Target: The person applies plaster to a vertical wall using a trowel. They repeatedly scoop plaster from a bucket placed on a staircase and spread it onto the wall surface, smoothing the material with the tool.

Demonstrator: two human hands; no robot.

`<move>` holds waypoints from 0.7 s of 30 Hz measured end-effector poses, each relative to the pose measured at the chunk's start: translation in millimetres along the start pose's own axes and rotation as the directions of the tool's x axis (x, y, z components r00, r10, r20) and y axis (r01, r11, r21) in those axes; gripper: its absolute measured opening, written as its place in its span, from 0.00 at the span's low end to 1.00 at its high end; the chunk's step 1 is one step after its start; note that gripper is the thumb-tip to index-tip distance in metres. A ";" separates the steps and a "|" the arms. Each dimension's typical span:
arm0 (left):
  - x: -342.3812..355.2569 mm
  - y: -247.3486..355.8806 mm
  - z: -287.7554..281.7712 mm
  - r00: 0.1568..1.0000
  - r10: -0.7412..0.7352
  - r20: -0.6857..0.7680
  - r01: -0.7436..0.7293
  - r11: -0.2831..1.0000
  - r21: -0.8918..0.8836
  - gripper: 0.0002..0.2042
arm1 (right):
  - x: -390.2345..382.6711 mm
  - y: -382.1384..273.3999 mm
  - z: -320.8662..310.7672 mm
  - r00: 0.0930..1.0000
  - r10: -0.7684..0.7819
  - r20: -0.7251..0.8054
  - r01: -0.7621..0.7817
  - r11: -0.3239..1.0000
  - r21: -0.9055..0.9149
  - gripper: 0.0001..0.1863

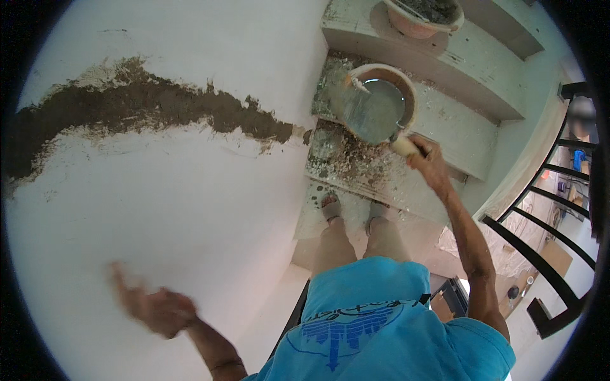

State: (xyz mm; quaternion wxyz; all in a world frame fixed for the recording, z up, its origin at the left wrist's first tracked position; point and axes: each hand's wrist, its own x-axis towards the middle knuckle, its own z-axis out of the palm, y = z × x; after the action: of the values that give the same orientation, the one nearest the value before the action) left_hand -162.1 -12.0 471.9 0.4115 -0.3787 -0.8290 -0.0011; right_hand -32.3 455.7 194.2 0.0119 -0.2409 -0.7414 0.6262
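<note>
My right hand (429,160) is closed round the thick pale handle (404,145) of a trowel-like tool. Its broad grey head (368,120) is smeared and overlaps the lower left rim of a round bucket (410,95), so its exact shape is unclear. Greyish liquid shows inside the bucket, which stands on a stair step. My left hand (155,308) is blurred in front of the white wall (190,209), with a finger stretched out and nothing visible in it. Whether it touches the wall, I cannot tell. Above it, a rough band of dark mortar (165,101) runs across the wall.
Crumbs of mortar (356,155) litter the steps beside the bucket. A pinkish tub (416,25) of dark mix stands on a higher step. My sandalled feet (332,206) are on a step below the bucket. A black railing (540,254) borders the stairs at the right.
</note>
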 end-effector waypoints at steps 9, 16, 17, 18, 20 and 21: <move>-228.3 134.6 79.4 0.321 0.198 0.926 0.700 0.610 -0.373 0.14 | -53.2 145.0 153.6 0.988 0.155 -0.004 -0.154 0.980 0.125 0.15; -341.2 114.6 78.1 0.078 0.103 0.992 0.850 0.513 -0.120 0.16 | -38.3 202.4 220.6 0.977 0.212 -0.037 -0.209 0.975 0.078 0.20; -346.1 112.8 75.8 0.052 0.108 0.993 0.866 0.491 -0.099 0.16 | -34.6 206.1 228.7 0.976 0.210 -0.063 -0.206 0.976 0.066 0.18; -350.8 110.2 74.3 0.003 0.120 0.993 0.875 0.481 -0.060 0.16 | -31.7 209.7 236.7 0.974 0.208 -0.089 -0.204 0.978 0.053 0.16; -355.8 107.4 70.1 -0.101 0.130 0.986 0.890 0.455 0.031 0.17 | -26.2 201.2 244.3 0.950 0.309 -0.042 -0.303 0.947 0.108 0.17; -363.8 104.9 67.3 -0.082 0.137 0.987 0.888 0.459 0.010 0.17 | -23.4 196.4 247.7 0.935 0.355 -0.015 -0.350 0.927 0.134 0.17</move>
State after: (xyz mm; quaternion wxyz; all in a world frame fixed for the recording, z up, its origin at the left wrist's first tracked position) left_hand -5.6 -144.2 146.4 -0.4629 -0.0891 -0.8542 -0.2195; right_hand -23.5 238.0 -36.0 -0.0705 -0.3810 -0.6437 0.6600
